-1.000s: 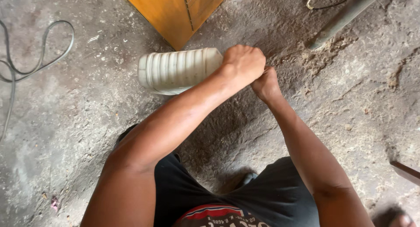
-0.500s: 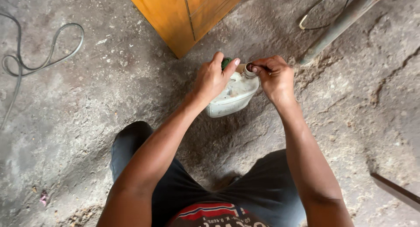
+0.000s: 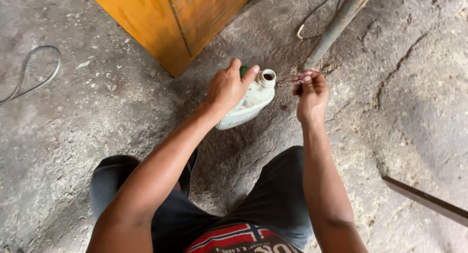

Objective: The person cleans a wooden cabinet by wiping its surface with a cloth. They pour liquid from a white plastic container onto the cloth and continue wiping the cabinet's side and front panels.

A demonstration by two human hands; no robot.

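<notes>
White plastic jug (image 3: 246, 104) stands on concrete floor (image 3: 97, 116) just beyond my knees, spout uncapped. My left hand (image 3: 227, 87) grasps jug's top by green part. My right hand (image 3: 309, 89) sits just right of spout, fingers pinched on small item, too blurred to identify. Farther: orange wooden cabinet (image 3: 180, 23), metal pipe (image 3: 336, 26) far right.

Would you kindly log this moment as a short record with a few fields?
Setting: rough concrete floor, orange wooden cabinet
Left hand: grips the handle of a white plastic jug
Jug: tilted, spout open, no cap on it
Right hand: pinches something small beside the spout; too blurred to identify
Nearby: grey pipe, cable
</notes>
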